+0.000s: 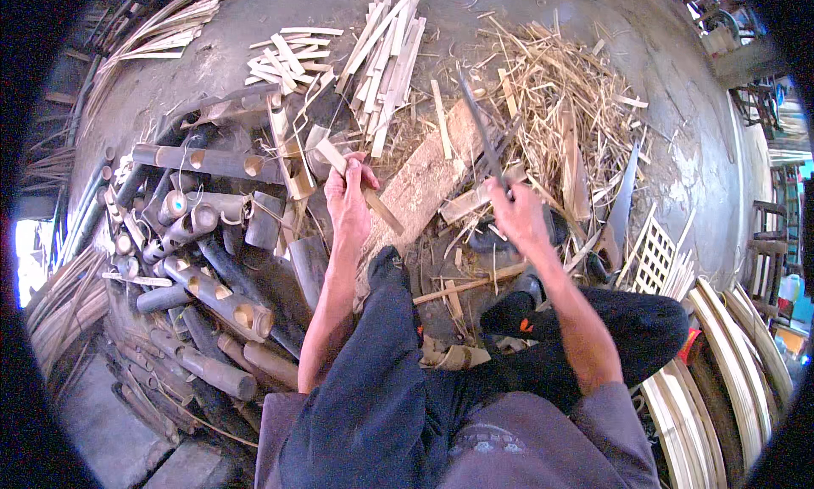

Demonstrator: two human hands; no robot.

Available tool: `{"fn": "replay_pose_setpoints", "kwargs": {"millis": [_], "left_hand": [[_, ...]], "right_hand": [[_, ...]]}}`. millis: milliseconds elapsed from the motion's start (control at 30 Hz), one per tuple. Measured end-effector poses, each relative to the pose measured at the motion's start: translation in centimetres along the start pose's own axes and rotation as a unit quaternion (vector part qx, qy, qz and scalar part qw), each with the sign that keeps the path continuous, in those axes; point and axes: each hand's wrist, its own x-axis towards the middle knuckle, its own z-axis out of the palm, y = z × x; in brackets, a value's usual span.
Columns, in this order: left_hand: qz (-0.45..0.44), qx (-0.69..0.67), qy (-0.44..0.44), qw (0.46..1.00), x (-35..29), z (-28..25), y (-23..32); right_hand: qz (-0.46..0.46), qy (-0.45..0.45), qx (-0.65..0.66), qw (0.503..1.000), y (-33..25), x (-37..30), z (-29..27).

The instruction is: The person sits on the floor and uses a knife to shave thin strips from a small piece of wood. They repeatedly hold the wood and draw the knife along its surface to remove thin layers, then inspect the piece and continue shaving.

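My left hand point(348, 202) is closed around a flat bamboo strip point(386, 213), whose ends stick out on both sides of the fingers. In my right hand point(519, 215) is the handle of a long, narrow-bladed knife point(482, 133), its dark blade pointing away from me and tilted to the left. Blade and strip are apart. Between the two hands lies a thick, pale, worn wooden plank point(424, 188), running from near my left foot toward the far right.
Cut bamboo tubes point(220, 298) are heaped at left. Split strips point(388, 65) lie at far centre, beside a pile of shavings point(543, 91). A saw blade point(626, 188) leans at right, near a woven lattice point(655, 256) and long bundled slats point(721, 362).
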Motion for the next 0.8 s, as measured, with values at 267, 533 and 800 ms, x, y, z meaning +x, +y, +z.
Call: {"fn": "replay_pose_setpoints", "kwargs": {"millis": [267,533,800], "left_hand": [[0.051,0.13,-0.01,0.99,-2.9,2.7,-0.2],[-0.041,0.23,-0.085,0.969,-5.0,3.0,-1.8],[-0.029,-0.005,-0.126,0.992,-6.7,4.7,-3.1]], "right_hand": [[-0.021,-0.144,0.248,0.958,-4.1,-8.5,2.2],[0.068,-0.255,0.344,0.901,-8.8,-9.3,1.8],[0.105,-0.218,0.352,0.904,-8.1,-9.1,3.1]]}}
